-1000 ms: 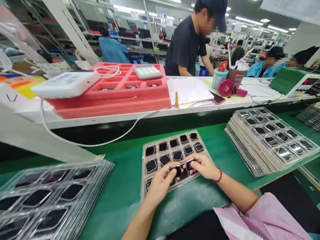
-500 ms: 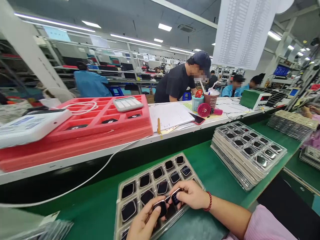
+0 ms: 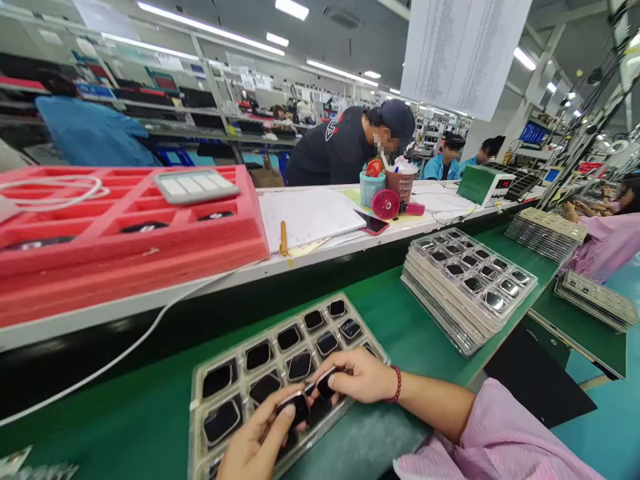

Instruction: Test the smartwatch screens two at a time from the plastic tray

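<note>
My left hand [image 3: 257, 433] is closed around a square smartwatch body [image 3: 295, 408], its thumb on the dark screen. Just to the right, my right hand [image 3: 363, 377] pinches a second smartwatch body [image 3: 326, 385] between thumb and fingers. The two watches are close together, and I cannot tell whether they touch. Both are held over the front part of a clear plastic tray [image 3: 197, 427], whose compartments hold several more dark-screened watch bodies [image 3: 259, 355]. My hands hide some of the front compartments. A red bead bracelet [image 3: 397, 384] circles my right wrist.
A stack of watch trays [image 3: 440, 297] stands on the green bench [image 3: 373, 303] at right. Behind runs a white ledge [image 3: 320, 245] with red foam [image 3: 200, 247], papers, a phone [image 3: 374, 223], a pink fan [image 3: 386, 204] and cups. A white cable [image 3: 135, 347] droops at left. Other people work nearby.
The view has swung right, so the tray and ledge items appear further left. Both hands keep their watches; the right watch's lit text, visible before, no longer shows.
</note>
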Available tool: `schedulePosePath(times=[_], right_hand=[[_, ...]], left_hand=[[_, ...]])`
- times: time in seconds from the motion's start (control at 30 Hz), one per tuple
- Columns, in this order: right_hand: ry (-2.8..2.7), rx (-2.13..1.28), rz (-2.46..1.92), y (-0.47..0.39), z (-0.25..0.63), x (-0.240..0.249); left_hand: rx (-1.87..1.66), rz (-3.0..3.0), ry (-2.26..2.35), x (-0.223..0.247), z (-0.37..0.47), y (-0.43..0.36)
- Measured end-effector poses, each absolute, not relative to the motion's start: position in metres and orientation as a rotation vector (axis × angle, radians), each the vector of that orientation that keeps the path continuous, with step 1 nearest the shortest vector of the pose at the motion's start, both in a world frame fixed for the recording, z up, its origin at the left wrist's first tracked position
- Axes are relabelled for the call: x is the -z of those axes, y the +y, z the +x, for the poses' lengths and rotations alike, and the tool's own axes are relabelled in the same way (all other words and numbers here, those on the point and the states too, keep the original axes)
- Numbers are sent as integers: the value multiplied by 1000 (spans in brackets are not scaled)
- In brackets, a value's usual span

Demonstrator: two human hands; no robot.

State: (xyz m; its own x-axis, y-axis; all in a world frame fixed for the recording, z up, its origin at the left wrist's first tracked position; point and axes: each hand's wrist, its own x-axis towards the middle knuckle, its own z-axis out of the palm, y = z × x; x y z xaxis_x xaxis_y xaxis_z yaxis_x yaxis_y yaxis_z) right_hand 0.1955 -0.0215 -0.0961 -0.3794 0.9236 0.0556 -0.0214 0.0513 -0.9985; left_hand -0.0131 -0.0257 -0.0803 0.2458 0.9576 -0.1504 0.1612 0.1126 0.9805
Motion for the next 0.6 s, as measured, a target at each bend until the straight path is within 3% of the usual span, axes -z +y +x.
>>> schedulePosePath(times=[0.6], right_hand=[[-1628,-1490,-950,-27,209,85]], left_hand=[[-1060,1216,1040,90,2,-37]])
